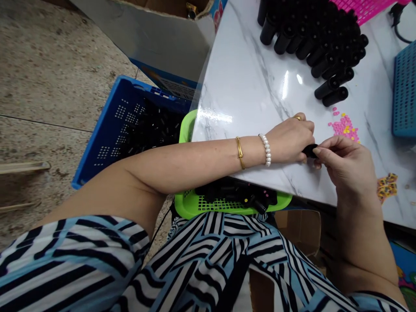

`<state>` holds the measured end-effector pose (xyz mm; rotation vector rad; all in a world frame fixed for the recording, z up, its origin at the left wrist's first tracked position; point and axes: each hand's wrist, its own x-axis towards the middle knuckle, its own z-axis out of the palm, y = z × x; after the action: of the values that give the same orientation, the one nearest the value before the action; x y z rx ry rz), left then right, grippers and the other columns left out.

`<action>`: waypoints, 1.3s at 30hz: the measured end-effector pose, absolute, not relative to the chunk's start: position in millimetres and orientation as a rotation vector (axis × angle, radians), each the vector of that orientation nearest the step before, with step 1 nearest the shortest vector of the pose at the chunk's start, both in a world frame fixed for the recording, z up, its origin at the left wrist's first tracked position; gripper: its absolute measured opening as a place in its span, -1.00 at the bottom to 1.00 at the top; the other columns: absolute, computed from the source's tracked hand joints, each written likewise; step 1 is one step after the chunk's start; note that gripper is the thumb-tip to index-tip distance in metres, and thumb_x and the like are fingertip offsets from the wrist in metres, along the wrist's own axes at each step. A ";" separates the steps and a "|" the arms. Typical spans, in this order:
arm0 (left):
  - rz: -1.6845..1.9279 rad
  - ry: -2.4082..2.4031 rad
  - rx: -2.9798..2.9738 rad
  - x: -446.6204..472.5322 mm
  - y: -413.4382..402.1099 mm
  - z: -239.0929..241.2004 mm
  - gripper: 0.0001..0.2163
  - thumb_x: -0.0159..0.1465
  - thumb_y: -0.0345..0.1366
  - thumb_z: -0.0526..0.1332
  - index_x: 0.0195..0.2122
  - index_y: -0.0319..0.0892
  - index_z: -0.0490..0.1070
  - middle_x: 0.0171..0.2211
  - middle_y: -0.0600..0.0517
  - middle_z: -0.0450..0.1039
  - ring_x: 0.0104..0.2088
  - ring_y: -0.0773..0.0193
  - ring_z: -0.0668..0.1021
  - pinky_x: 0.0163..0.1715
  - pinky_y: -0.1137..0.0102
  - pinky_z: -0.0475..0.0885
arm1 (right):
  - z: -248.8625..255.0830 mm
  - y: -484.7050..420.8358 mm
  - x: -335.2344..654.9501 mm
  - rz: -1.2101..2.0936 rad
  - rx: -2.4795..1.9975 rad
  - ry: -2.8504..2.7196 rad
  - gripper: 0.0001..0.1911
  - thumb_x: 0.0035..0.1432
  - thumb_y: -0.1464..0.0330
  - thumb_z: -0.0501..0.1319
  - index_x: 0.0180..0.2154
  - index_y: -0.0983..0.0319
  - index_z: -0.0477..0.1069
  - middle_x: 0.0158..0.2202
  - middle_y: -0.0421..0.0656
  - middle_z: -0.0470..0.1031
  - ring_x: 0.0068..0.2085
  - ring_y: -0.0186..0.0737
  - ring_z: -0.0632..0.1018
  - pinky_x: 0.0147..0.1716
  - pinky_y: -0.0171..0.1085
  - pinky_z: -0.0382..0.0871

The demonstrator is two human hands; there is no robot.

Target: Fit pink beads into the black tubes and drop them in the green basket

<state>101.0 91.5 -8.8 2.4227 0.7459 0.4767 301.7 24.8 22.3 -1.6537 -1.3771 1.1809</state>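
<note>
Over the table's near edge, my left hand (289,138) is closed around a small black cylinder (309,150), most of it hidden by the fingers. My right hand (349,162) pinches the cylinder's other end between thumb and fingers. Just beyond my right hand lies a pile of tiny pink and yellow pieces (345,125). Many black cylinders (321,65) of similar look stand in a close group farther back on the white marbled table (240,86).
A green basket (224,207) of black parts sits below the table edge at my lap. Left of it are a blue crate (107,130) of black pieces and a cardboard box (169,34). A blue basket (404,93) and an orange patterned item (386,187) lie at right.
</note>
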 end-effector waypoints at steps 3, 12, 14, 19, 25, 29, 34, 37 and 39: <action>0.510 0.755 2.391 102.2 91.0 -7.8 -0.76 0.32 -0.13 0.42 -0.13 -0.18 0.71 0.00 -0.12 0.58 0.15 -0.10 0.46 0.15 0.12 0.39 | 22.3 25.7 297.8 1.204 -1.635 -1.393 -0.81 0.13 0.38 0.51 -0.32 0.21 0.52 -0.50 -0.25 0.57 -0.47 -0.31 0.59 -0.37 -0.30 0.50; 0.470 0.862 2.430 101.5 87.2 -6.6 -0.65 0.31 0.00 0.41 -0.05 -0.14 0.72 -0.02 -0.18 0.52 0.08 -0.12 0.47 0.10 0.09 0.36 | -6.7 10.1 299.0 1.017 -1.537 -1.348 -0.79 0.21 0.22 0.49 -0.24 0.10 0.51 -0.40 -0.27 0.55 -0.48 -0.26 0.60 -0.44 -0.23 0.58; 0.432 0.852 2.454 100.9 89.4 -6.9 -0.65 0.31 -0.01 0.41 -0.03 -0.12 0.71 -0.03 -0.17 0.53 0.07 -0.10 0.47 0.10 0.12 0.35 | -12.3 8.2 304.9 1.087 -1.498 -1.293 -0.77 0.22 0.18 0.49 -0.16 0.11 0.56 -0.32 -0.24 0.58 -0.46 -0.29 0.61 -0.38 -0.21 0.63; 0.420 0.863 2.477 100.3 92.6 -7.2 -0.67 0.31 -0.04 0.41 -0.01 -0.10 0.70 -0.02 -0.16 0.54 0.07 -0.06 0.47 0.09 0.16 0.34 | -14.6 7.2 309.3 1.166 -1.400 -1.251 -0.76 0.21 0.23 0.49 -0.11 0.13 0.60 -0.27 -0.21 0.59 -0.44 -0.31 0.61 -0.33 -0.21 0.68; 0.359 0.857 2.472 96.6 93.5 -4.0 -0.69 0.33 -0.09 0.38 0.02 -0.11 0.69 -0.16 -0.12 0.57 -0.07 0.03 0.52 0.00 0.21 0.37 | -18.0 4.8 298.4 1.061 -1.408 -1.388 -0.40 0.05 0.32 0.56 0.13 0.07 0.54 -0.27 -0.26 0.54 -0.32 -0.28 0.60 -0.26 -0.25 0.63; 0.264 0.762 2.499 84.6 97.6 4.6 -0.76 0.32 -0.34 0.28 -0.04 -0.22 0.67 -0.22 -0.10 0.61 -0.18 0.16 0.56 -0.07 0.29 0.39 | -23.9 2.6 288.8 0.926 -1.477 -1.477 -0.49 0.12 0.28 0.52 0.12 0.09 0.59 -0.26 -0.26 0.54 -0.34 -0.33 0.51 -0.32 -0.30 0.52; 0.104 0.640 1.904 69.3 108.9 19.4 -0.72 0.43 -0.18 0.23 0.02 -0.20 0.63 -0.31 -0.02 0.62 -0.41 0.35 0.55 -0.36 0.42 0.38 | -29.9 2.7 284.7 0.838 -1.458 -1.508 -0.57 0.15 0.22 0.50 0.06 0.10 0.63 -0.32 -0.27 0.51 -0.39 -0.33 0.44 -0.37 -0.29 0.41; 0.075 0.751 1.444 74.0 109.9 18.8 -0.62 0.45 0.03 0.27 -0.02 -0.22 0.58 -0.35 -0.04 0.61 -0.56 0.40 0.51 -0.57 0.45 0.26 | -31.5 3.4 285.0 0.810 -1.456 -1.534 -0.60 0.15 0.21 0.49 0.04 0.09 0.63 -0.34 -0.27 0.50 -0.40 -0.32 0.44 -0.38 -0.28 0.40; 0.082 0.806 1.329 81.1 106.9 16.0 -0.63 0.44 0.03 0.31 -0.03 -0.21 0.57 -0.41 -0.01 0.60 -0.61 0.43 0.48 -0.62 0.46 0.20 | -31.7 3.7 284.8 0.809 -1.461 -1.547 -0.64 0.16 0.22 0.48 0.00 0.10 0.63 -0.35 -0.26 0.52 -0.41 -0.31 0.46 -0.39 -0.29 0.40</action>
<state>81.1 106.9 16.0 1.3288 0.8064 0.0819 284.8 3.7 -31.7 -1.4612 -1.5468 0.8092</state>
